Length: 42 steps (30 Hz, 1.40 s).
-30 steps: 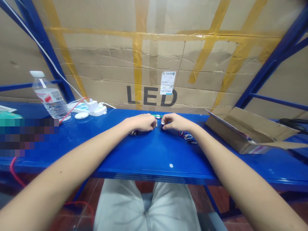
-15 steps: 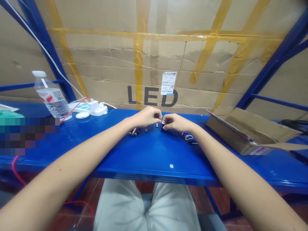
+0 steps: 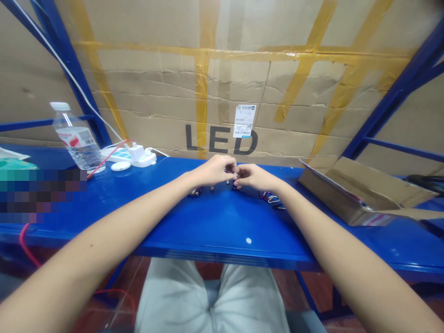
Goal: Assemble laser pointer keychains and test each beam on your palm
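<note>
My right hand (image 3: 255, 176) pinches a small dark cylinder (image 3: 235, 186) with a silvery top, held upright at the middle of the blue table (image 3: 208, 226). Thumb and fingers of my left hand (image 3: 218, 170) are closed at the top of that cylinder; whatever tiny part they hold is too small to make out. Below my left hand lie several dark tubes with metal ends (image 3: 196, 191), partly hidden by it. Small metal pieces (image 3: 212, 188) sit between them and the cylinder. Near my right wrist are red and silver carabiners (image 3: 272, 199) and a black one (image 3: 279, 207).
An open cardboard box (image 3: 360, 194) stands at the right. At the left are a water bottle (image 3: 76, 141), a white power strip (image 3: 138, 157) with cables, and a round white case (image 3: 120, 166). A large taped carton (image 3: 156, 101) walls off the back.
My left hand has moved slightly right and down, so its fingertips now meet the top of the cylinder in my right hand. It covers more of the dark tubes.
</note>
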{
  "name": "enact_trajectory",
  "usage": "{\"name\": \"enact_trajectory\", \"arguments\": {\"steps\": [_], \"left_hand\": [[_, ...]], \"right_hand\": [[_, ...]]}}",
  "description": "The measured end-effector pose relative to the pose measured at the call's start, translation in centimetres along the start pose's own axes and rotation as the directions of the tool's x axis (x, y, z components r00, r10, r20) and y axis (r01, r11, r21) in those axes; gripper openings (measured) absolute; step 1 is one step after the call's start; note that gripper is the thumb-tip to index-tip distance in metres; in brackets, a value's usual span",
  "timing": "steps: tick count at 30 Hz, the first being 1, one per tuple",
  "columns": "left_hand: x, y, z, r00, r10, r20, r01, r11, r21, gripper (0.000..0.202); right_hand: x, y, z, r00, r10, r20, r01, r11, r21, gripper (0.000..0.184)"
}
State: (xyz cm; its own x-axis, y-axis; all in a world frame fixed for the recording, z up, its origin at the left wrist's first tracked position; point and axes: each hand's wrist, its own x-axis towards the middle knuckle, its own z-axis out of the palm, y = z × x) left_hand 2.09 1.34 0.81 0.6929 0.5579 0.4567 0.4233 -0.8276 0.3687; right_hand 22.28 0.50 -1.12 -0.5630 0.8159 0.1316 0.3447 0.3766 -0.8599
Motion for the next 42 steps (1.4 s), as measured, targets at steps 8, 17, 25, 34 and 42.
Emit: {"name": "enact_trajectory", "arguments": {"steps": [8, 17, 25, 34, 42], "left_hand": [[0.5, -0.7, -1.6, 0.978, -0.188, -0.093, 0.162, 0.960, -0.230, 0.011], [0.5, -3.6, -1.9, 0.894, -0.356, -0.273, 0.120, 0.776, -0.620, 0.017], [0.3, -2.2, -1.0, 0.904, -0.371, -0.212, 0.120, 0.697, -0.707, 0.031], [0.6, -2.3, 0.0, 0.944, -0.266, -0.196, 0.099, 0.794, -0.600, 0.028], [0.5, -1.3, 0.1, 0.968, -0.185, -0.171, 0.082, 0.873, -0.481, 0.024]], "right_hand": [[0.5, -0.5, 1.4, 0.961, -0.007, -0.276, -0.009, 0.998, -0.060, 0.026], [1.7, -1.0, 6.4, 0.978, -0.197, -0.067, 0.124, 0.810, -0.574, 0.014], [1.3, -1.3, 5.1, 0.957, -0.189, -0.221, 0.090, 0.915, -0.392, 0.006], [0.0, -2.2, -0.3, 0.810, -0.201, -0.551, 0.173, 0.980, -0.103, 0.018], [-0.1, -2.0, -0.3, 0.841, -0.253, -0.477, 0.153, 0.959, -0.239, 0.017]]}}
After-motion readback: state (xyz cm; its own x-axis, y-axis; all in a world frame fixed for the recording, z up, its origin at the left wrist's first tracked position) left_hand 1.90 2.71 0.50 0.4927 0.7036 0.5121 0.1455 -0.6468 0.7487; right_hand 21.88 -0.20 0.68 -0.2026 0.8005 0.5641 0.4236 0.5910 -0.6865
